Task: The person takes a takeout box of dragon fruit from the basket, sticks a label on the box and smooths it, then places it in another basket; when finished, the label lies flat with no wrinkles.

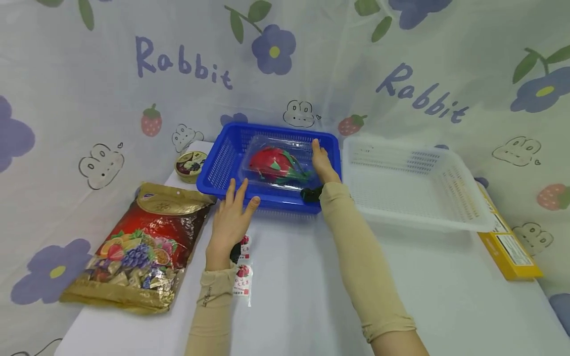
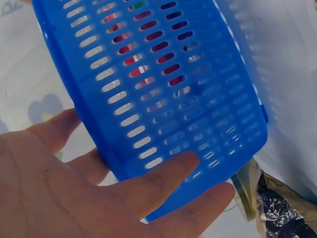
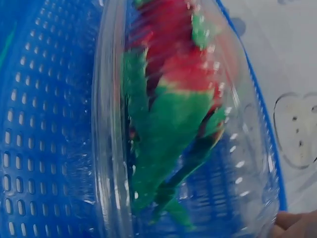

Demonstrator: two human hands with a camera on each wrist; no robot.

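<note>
A blue slotted basket (image 1: 222, 165) stands at the back middle of the white table. In it lies a clear plastic clamshell (image 1: 267, 148) with a red and green dragon fruit (image 1: 271, 162) inside. My right hand (image 1: 322, 163) reaches into the basket and holds the clamshell's right edge; its thumb is hidden. The right wrist view shows the clamshell (image 3: 114, 148) and fruit (image 3: 173, 114) up close, with one fingertip (image 3: 297, 225) at the rim. My left hand (image 1: 236, 202) is spread flat, fingers straight against the basket's front left wall (image 2: 163, 99).
An empty white basket (image 1: 409, 183) sits right of the blue one, and a yellow box (image 1: 507, 242) lies beyond it at the table's right edge. A large candy bag (image 1: 142, 242) and a small round tin (image 1: 190, 164) are at the left. Small snack packets (image 1: 244, 272) lie by my left wrist.
</note>
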